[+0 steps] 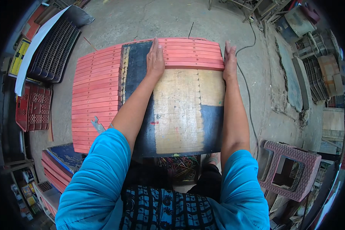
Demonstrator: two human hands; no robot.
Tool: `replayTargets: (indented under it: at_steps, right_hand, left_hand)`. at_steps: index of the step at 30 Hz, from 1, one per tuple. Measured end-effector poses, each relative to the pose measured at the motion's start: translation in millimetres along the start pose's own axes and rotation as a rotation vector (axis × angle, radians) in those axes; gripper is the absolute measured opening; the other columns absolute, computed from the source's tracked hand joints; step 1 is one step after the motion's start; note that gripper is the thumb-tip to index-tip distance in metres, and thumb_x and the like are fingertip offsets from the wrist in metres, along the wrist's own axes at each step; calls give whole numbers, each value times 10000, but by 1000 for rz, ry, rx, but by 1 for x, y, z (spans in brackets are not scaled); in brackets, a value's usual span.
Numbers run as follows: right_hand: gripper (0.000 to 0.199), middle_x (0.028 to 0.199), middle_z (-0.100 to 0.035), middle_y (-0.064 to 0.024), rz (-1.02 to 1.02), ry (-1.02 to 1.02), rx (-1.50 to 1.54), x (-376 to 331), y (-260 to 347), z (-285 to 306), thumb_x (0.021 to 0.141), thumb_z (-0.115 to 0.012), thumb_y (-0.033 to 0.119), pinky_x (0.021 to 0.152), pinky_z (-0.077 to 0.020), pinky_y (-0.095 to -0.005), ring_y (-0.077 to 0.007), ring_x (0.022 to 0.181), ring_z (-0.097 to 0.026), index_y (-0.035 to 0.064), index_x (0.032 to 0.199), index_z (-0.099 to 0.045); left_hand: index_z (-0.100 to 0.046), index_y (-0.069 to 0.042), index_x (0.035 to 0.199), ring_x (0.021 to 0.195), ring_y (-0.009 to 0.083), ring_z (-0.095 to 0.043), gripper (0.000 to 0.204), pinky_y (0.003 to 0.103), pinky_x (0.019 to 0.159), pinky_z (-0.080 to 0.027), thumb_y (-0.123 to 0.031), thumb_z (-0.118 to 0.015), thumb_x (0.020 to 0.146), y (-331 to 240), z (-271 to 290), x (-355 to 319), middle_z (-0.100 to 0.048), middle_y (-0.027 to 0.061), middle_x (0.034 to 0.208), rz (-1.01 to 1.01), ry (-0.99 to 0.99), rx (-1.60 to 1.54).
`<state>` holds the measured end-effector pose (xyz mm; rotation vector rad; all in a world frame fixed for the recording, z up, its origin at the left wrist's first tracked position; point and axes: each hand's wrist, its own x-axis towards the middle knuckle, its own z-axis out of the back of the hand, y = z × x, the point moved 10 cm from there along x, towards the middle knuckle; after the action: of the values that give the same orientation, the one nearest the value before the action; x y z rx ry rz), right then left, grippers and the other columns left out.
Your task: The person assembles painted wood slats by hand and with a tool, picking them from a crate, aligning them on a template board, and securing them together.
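1. Both arms reach straight out in front, with blue sleeves down to the elbows.
2. The left hand (155, 57) lies flat, palm down, fingers together and pointing away.
3. The right hand (229, 61) stands on its edge, fingers straight and together.
4. The two hands are well apart.

Head camera — looking steeply down, close over worktable (180, 115).

Two hands, left (155, 57) and right (229, 61); one worktable (180, 115); two groups of red slats (96, 96); one pink stool (291, 168).
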<state>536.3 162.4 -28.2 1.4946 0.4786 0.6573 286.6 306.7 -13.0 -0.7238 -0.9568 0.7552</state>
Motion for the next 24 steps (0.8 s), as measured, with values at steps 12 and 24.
replayTargets:
  at_steps: [12, 24]
  right_hand:
    - [863, 1373, -256, -195, -104, 121, 260, 2, -9, -13, 811, -270, 664, 1043, -189, -322, -243, 1269, -278, -26, 1328, -233]
    - [757, 1340, -306, -214, -60, -7, 344, -1, -13, 2, 862, -327, 561, 1028, -236, -315, -235, 1247, -318, -59, 1295, -288]
  left_hand:
    - [-335, 117, 1235, 1210, 371, -329, 509, 353, 1018, -251, -266, -257, 908, 2, -5, 0, -346, 271, 1285, 15, -16, 5]
    - [-383, 117, 1202, 1176, 376, -372, 476, 360, 996, -285, -239, -287, 900, 0, 5, -1, -396, 274, 1245, 48, -93, -56]
